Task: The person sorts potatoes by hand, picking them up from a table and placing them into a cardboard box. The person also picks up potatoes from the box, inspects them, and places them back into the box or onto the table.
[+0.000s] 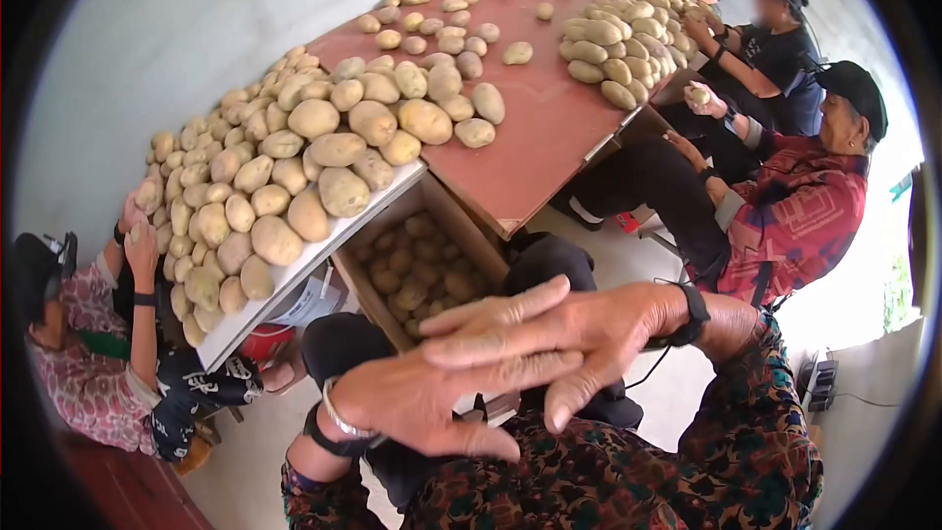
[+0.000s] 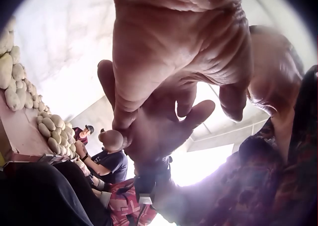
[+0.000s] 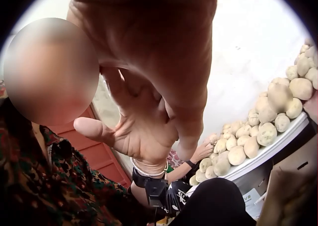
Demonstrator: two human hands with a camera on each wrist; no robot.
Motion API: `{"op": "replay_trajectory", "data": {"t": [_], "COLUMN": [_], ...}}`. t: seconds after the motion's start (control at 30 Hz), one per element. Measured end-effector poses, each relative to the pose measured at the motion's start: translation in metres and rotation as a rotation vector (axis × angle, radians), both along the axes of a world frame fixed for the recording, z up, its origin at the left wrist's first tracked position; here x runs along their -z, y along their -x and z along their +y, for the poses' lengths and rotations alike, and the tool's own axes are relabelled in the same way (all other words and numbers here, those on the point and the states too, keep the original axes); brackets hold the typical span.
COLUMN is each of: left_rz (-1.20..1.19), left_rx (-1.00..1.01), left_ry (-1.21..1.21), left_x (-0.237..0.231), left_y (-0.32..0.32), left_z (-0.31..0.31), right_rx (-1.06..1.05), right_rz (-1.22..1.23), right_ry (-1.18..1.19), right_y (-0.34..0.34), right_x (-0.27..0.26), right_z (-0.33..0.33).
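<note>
In the head view my left hand (image 1: 417,407), with a bracelet and a dark band at the wrist, extends from the lower left. My right hand (image 1: 589,329) comes from the right, with a dark band at its wrist. Their straight fingers overlap and cross in front of my lap, and neither hand holds anything. Both wrist views show the two palms close together with the fingers laid across each other. Just beyond the hands, a wooden box (image 1: 481,236) with many potatoes (image 1: 417,265) stands beside my knees.
A large potato heap (image 1: 294,157) covers the white-edged table at left; another pile (image 1: 628,39) lies on the red tabletop (image 1: 540,128). One person (image 1: 98,383) sits at left and several at right, including one in a red patterned shirt (image 1: 795,206). A power strip (image 1: 822,385) is by the wall.
</note>
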State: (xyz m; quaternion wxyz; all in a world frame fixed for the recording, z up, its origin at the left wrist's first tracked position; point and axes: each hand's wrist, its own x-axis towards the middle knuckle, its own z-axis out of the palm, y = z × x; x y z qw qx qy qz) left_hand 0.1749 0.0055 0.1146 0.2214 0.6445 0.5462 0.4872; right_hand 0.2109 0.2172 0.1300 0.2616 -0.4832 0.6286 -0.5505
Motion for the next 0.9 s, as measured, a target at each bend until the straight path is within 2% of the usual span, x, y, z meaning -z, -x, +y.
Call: {"op": "replay_trajectory", "data": {"t": [0.03,0.07,0.1,0.13,0.17,0.2,0.23,0.27,0.3,0.33,0.37,0.4,0.5,0.53,0.6,0.63,0.7,0.73,0.8,0.9], "left_rz": [0.065,0.131,-0.207,-0.556,-0.268,0.043,0.165,0.291,0.192,-0.040,-0.100,-0.155,-0.116,-0.078,0.378,0.371,0.172,0.170,0.178,0.231], "left_rx": [-0.035,-0.066,-0.360,-0.643,-0.936,-1.215,-1.213,-1.209,-1.065,-0.910,-0.813,-0.714,-0.681,-0.732,-0.605,-0.614,-0.726,-0.735,-0.831,-0.840], "left_ry": [0.020,0.037,0.189,0.342,0.313,0.273,0.267,0.258,0.156,0.209,0.314,0.417,0.521,0.602,1.059,1.063,0.713,0.718,0.648,0.731], "left_x": [0.002,0.001,0.003,0.006,0.019,0.034,0.039,0.043,0.048,0.048,0.051,0.056,0.113,0.132,0.118,0.117,0.117,0.118,0.116,0.116], "left_y": [0.014,0.028,0.033,0.038,0.050,0.065,0.074,0.082,0.088,0.090,0.094,0.099,0.113,0.113,0.113,0.114,0.115,0.116,0.122,0.127], "left_z": [-0.005,-0.015,-0.037,-0.056,-0.059,-0.056,-0.050,-0.041,-0.029,-0.018,-0.009,-0.003,0.004,0.002,0.006,0.006,0.003,0.003,0.007,0.004], "right_rx": [0.072,0.191,0.415,0.704,0.897,1.094,1.208,1.209,1.203,1.193,1.172,1.168,0.992,0.991,0.873,0.862,0.913,0.905,0.961,1.024], "right_rz": [0.038,0.040,-0.123,-0.163,0.022,0.117,0.284,0.293,0.359,0.421,0.476,0.479,0.670,0.676,0.618,0.621,0.723,0.724,0.749,0.702], "right_ry": [-0.071,-0.043,-0.228,-0.328,-0.372,-0.566,-0.402,-0.400,-0.483,-0.571,-0.692,-0.696,-1.112,-1.115,-1.147,-1.142,-0.871,-0.863,-0.653,-0.726], "right_y": [0.007,0.017,0.019,0.028,0.038,0.055,0.072,0.083,0.092,0.099,0.106,0.111,0.129,0.134,0.146,0.155,0.175,0.187,0.211,0.239], "right_x": [-0.002,0.003,0.003,-0.001,-0.003,0.014,0.043,0.045,0.047,0.048,0.050,0.051,0.057,0.056,0.048,0.050,0.053,0.055,0.056,0.056], "right_z": [0.006,0.020,0.049,0.065,0.075,0.093,0.108,0.110,0.109,0.107,0.101,0.096,0.080,0.077,0.061,0.053,0.034,0.020,-0.014,-0.062]}}
